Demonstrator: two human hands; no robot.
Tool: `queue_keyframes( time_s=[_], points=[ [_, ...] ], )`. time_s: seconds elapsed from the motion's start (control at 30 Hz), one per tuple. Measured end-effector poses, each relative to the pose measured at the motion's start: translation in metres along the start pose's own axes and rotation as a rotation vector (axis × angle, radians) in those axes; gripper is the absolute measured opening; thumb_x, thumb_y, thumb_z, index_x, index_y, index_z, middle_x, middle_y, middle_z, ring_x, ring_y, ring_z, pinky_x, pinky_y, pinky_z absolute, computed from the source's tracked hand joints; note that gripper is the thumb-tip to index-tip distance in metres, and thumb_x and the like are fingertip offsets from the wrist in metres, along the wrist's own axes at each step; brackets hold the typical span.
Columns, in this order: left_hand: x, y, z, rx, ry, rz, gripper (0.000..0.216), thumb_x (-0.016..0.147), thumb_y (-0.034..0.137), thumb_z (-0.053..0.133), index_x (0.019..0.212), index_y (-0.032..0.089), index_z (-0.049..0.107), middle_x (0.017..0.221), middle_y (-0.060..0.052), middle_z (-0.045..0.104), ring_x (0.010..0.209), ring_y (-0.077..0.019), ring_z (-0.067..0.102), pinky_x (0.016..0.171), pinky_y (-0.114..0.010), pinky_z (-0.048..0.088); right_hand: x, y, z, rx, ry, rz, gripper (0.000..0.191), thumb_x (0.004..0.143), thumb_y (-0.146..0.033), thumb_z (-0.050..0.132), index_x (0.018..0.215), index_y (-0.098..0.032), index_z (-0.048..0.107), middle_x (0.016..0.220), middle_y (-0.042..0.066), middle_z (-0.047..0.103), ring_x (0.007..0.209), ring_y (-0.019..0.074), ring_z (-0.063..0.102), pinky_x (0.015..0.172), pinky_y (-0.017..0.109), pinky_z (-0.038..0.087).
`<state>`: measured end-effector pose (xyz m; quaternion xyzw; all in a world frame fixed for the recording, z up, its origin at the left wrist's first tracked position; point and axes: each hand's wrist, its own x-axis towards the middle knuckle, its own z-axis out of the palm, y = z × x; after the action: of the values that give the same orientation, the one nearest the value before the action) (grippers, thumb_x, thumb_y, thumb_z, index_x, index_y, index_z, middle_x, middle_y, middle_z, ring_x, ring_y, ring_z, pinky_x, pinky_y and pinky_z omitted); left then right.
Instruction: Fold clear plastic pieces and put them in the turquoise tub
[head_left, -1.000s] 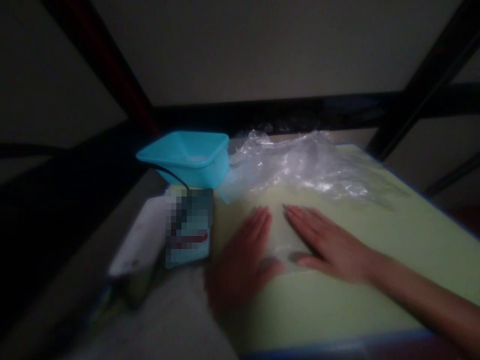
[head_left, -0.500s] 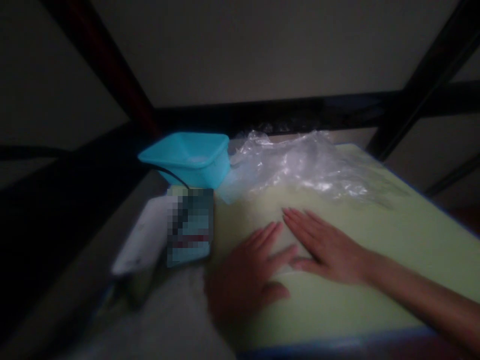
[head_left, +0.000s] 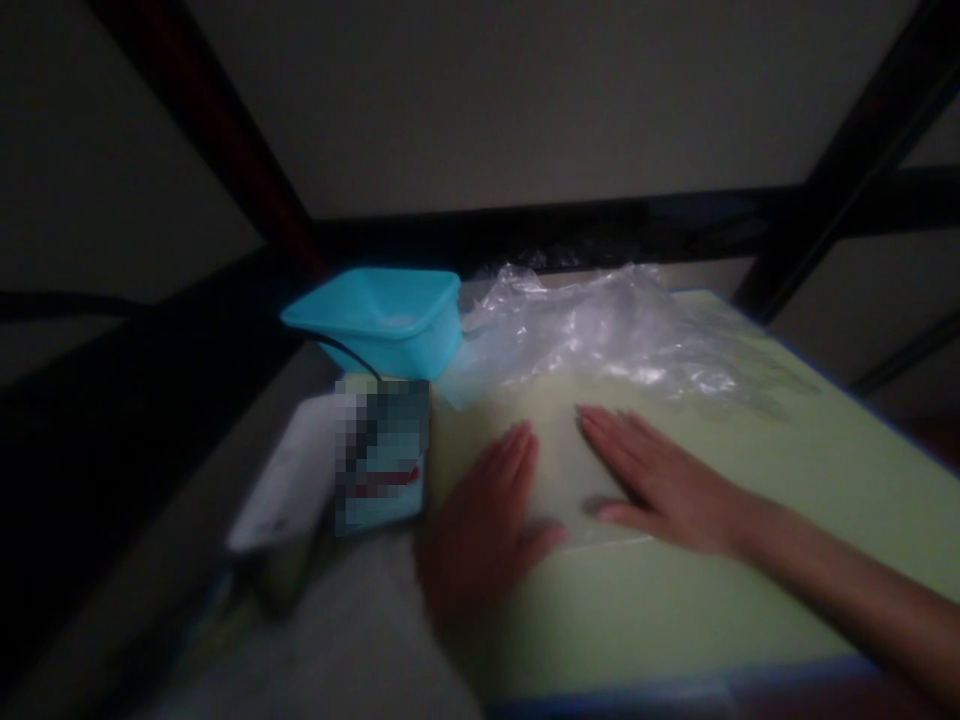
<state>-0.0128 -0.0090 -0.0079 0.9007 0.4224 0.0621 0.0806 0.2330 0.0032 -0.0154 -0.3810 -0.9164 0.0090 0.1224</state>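
Note:
Both hands lie flat on a pale green board [head_left: 750, 520], pressing down a thin clear sheet [head_left: 562, 470] between and under them. My left hand [head_left: 484, 525] rests palm down with fingers stretched toward the back. My right hand [head_left: 656, 480] lies beside it, fingers straight and together, thumb out to the left. A small gap separates the two hands. Nothing is gripped by either hand.
Crumpled clear plastic wrap [head_left: 600, 330] lies at the back of the board. A turquoise plastic tub [head_left: 382, 315] stands at the back left, with a dark cable running from it. A white device [head_left: 289, 480] and a small box [head_left: 382, 450] sit left of the board. Dark frame bars surround the area.
My left hand slid right toward the right hand, then drew back left and forward, fingers straight again. My right hand stayed almost in place.

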Motion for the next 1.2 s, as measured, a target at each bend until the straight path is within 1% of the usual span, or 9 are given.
queue_keyframes(
  time_s=[0.3,0.47,0.57,0.63,0.7,0.77,0.9,1.07,1.2],
  points=[
    [0.003,0.002,-0.005,0.026,-0.050,-0.035,0.090,0.078,0.062,0.056,0.142,0.006,0.027,0.153,-0.021,0.019,0.142,-0.0326,0.012,0.114,-0.051,0.020,-0.003,0.003,0.002,0.032,-0.068,0.016,0.091,0.085,-0.069,0.038,0.150,-0.013,0.006,0.153,0.018,0.017,0.140,0.0311,0.018,0.113,0.052,0.017],
    [-0.001,0.002,-0.006,0.026,-0.033,-0.039,0.098,0.072,0.063,0.062,0.144,0.008,0.024,0.154,-0.019,0.013,0.143,-0.0324,0.009,0.114,-0.052,0.019,-0.002,0.008,-0.018,0.188,-0.073,-0.033,0.080,0.091,-0.061,0.036,0.149,-0.012,0.013,0.154,0.018,0.014,0.142,0.0302,0.013,0.112,0.053,0.020],
    [-0.004,0.002,-0.008,0.033,-0.007,0.002,0.097,0.074,0.065,0.059,0.144,0.008,0.024,0.154,-0.019,0.016,0.143,-0.0319,0.011,0.114,-0.052,0.018,-0.003,0.009,-0.041,0.246,-0.088,-0.139,0.064,0.089,-0.055,0.048,0.140,-0.018,0.039,0.149,0.014,0.033,0.138,0.0287,0.028,0.109,0.048,0.029],
    [-0.007,0.002,-0.009,0.030,0.018,0.018,0.094,0.077,0.065,0.057,0.144,0.009,0.025,0.154,-0.018,0.018,0.143,-0.0319,0.013,0.114,-0.052,0.019,-0.006,0.007,-0.054,0.273,-0.141,-0.215,0.035,0.090,-0.043,0.054,0.117,-0.022,0.061,0.127,0.010,0.056,0.121,0.0233,0.049,0.099,0.039,0.041],
    [-0.008,0.002,-0.009,0.017,0.034,0.018,0.091,0.079,0.066,0.054,0.144,0.009,0.026,0.153,-0.018,0.019,0.142,-0.0321,0.014,0.114,-0.051,0.021,-0.011,0.004,-0.062,0.245,-0.176,-0.240,0.017,0.090,-0.032,0.056,0.098,-0.022,0.066,0.099,0.005,0.065,0.097,0.0193,0.059,0.087,0.035,0.045],
    [-0.009,0.001,-0.008,-0.001,0.041,0.020,0.089,0.080,0.068,0.050,0.144,0.010,0.027,0.153,-0.018,0.019,0.142,-0.0323,0.016,0.114,-0.050,0.022,-0.016,0.001,-0.062,0.214,-0.192,-0.231,0.009,0.088,-0.026,0.058,0.085,-0.022,0.066,0.085,0.002,0.063,0.085,0.0173,0.059,0.079,0.034,0.045],
    [-0.011,0.001,-0.006,-0.005,0.041,0.025,0.087,0.080,0.065,0.052,0.144,0.011,0.026,0.154,-0.017,0.019,0.142,-0.0323,0.018,0.112,-0.049,0.026,-0.021,-0.001,-0.054,0.185,-0.173,-0.227,0.014,0.085,-0.018,0.060,0.071,-0.022,0.061,0.075,-0.002,0.059,0.075,0.0144,0.055,0.073,0.031,0.042],
    [-0.014,0.003,-0.008,-0.012,0.040,0.021,0.082,0.081,0.060,0.055,0.143,0.013,0.028,0.154,-0.016,0.020,0.141,-0.0328,0.021,0.111,-0.049,0.029,-0.023,-0.005,-0.047,0.082,-0.136,-0.234,0.015,0.083,-0.014,0.057,0.071,-0.021,0.059,0.078,-0.002,0.060,0.074,0.0150,0.053,0.072,0.032,0.040],
    [-0.015,0.004,-0.007,-0.020,0.025,-0.012,0.076,0.080,0.053,0.058,0.140,0.012,0.034,0.149,-0.018,0.030,0.137,-0.0339,0.029,0.109,-0.050,0.033,-0.025,-0.007,-0.044,0.019,-0.140,-0.245,0.016,0.084,-0.013,0.055,0.070,-0.020,0.059,0.081,0.000,0.061,0.076,0.0169,0.054,0.074,0.035,0.040]
  ],
)
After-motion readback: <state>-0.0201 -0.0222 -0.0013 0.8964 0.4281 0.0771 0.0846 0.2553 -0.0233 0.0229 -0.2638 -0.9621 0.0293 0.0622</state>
